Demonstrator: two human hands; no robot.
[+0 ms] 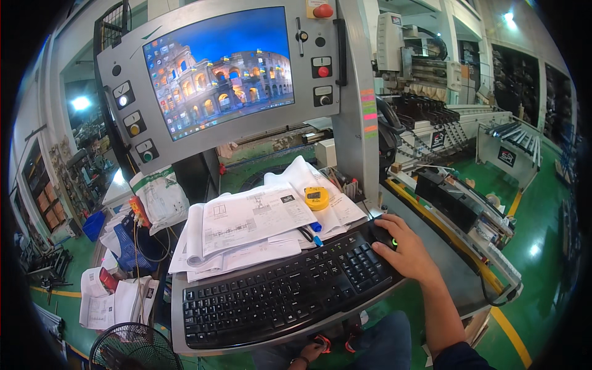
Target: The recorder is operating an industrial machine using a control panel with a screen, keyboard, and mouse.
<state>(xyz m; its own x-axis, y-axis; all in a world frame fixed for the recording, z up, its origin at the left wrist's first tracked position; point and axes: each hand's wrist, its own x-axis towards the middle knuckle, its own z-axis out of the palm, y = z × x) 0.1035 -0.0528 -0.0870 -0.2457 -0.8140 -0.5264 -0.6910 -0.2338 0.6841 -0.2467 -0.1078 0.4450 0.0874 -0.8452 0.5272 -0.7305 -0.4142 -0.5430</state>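
My right hand (401, 250) rests over a black computer mouse (380, 233), its fingers wrapped round it, to the right of the black keyboard (290, 287). Low between my knees is my left hand (313, 350), with a dark band at the wrist. It is small in view and away from the keyboard; its fingers are too hidden to read. Ahead, a grey control panel holds a lit screen (222, 68) showing a desktop picture of an ancient arena with icons.
Printed drawings (246, 219) lie behind the keyboard, with a yellow tape measure (316, 198) and a blue-capped marker (315, 227) on them. A white bag (160, 197) stands left. A black fan (132, 348) is low left. Machine rails (456, 240) run along the right.
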